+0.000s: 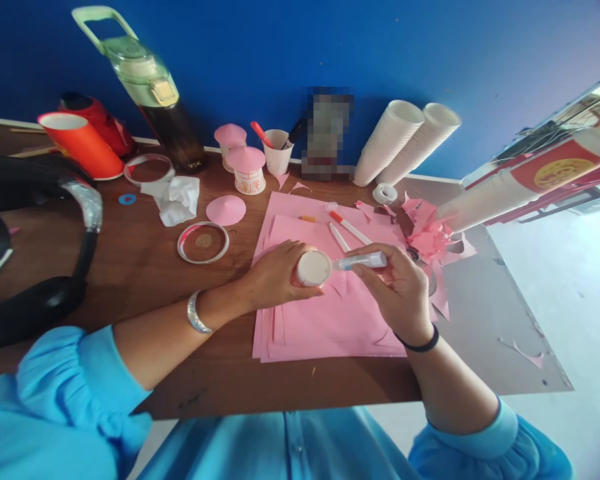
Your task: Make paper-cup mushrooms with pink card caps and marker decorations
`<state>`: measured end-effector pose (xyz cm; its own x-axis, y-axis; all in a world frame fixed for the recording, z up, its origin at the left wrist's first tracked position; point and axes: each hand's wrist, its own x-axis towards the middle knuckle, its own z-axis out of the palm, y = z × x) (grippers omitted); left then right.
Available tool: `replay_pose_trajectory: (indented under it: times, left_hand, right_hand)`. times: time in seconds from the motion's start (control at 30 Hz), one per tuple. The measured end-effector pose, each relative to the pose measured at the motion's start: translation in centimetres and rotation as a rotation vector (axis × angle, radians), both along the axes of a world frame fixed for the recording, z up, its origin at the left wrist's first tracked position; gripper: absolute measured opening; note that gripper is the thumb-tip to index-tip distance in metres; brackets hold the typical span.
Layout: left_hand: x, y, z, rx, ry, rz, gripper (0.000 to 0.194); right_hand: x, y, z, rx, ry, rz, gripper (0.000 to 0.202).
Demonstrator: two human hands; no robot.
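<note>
My left hand [275, 275] is wrapped round a small white paper cup [315, 268], whose round pale end faces up toward me. In my right hand [403, 287] is a glue stick [363, 261], held sideways between thumb and fingers. Its left tip lies right beside the cup's rim; whether they touch I cannot tell. Both hands are over a stack of pink paper sheets [330, 327]. Markers, among them a white one with a red end [350, 227], lie on the sheets beyond my hands. A pink paper cone [226, 210] rests on the table to the left.
Two cups with pink cone roofs [249, 181] stand at the back beside a cup of pens [279, 160]. Stacked paper cups [389, 143] lean on the blue wall. Pink scraps [430, 230] lie right. Tape rings [203, 243], a tall bottle [173, 127] and black headphones [75, 280] are left.
</note>
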<state>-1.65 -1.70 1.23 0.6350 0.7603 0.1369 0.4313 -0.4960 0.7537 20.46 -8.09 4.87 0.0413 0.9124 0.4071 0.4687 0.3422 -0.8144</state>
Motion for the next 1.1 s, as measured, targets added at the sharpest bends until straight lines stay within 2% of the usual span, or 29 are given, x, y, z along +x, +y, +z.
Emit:
replay_pose_trajectory:
  times: [0.17, 0.27, 0.4, 0.53, 0.6, 0.7, 0.87, 1.0, 1.1]
  left_hand:
    - [-0.01, -0.02, 0.05, 0.018, -0.002, -0.003, 0.051]
    - [0.03, -0.05, 0.21, 0.015, 0.004, 0.000, 0.050]
    - [0.07, -0.08, 0.22, 0.011, 0.009, 0.008, 0.050]
    - [0.06, -0.06, 0.01, 0.015, 0.005, 0.000, 0.049]
    - [0.05, -0.05, -0.01, 0.016, -0.005, -0.006, 0.049]
    - [0.05, -0.06, 0.04, 0.017, -0.014, -0.004, 0.049]
    - [0.05, -0.09, -0.04, 0.042, 0.010, 0.016, 0.051]
    - [0.04, -0.08, -0.22, 0.051, 0.018, 0.014, 0.051]
    - [0.08, -0.07, -0.15, 0.048, 0.021, 0.018, 0.052]
  right_hand:
    - [-0.05, 0.11, 0.01, 0.040, 0.145, 0.024, 0.017]
    - [0.09, 0.14, -0.08, -0.006, 0.104, 0.067, 0.017]
    - [0.27, 0.30, -0.16, -0.051, 0.043, 0.046, 0.015]
    - [0.00, 0.24, -0.02, 0.004, 0.140, 0.004, 0.015]
    - [-0.14, 0.13, 0.04, 0.022, 0.161, 0.026, 0.016]
    - [-0.11, 0.08, -0.03, 0.009, 0.103, 0.058, 0.017]
    - [0.04, 0.48, -0.38, -0.026, 0.045, 0.020, 0.014]
    - [-0.21, 0.76, -0.59, 0.023, 0.167, 0.018, 0.016]
    - [-0.18, 0.99, -0.82, -0.024, 0.212, 0.057, 0.017]
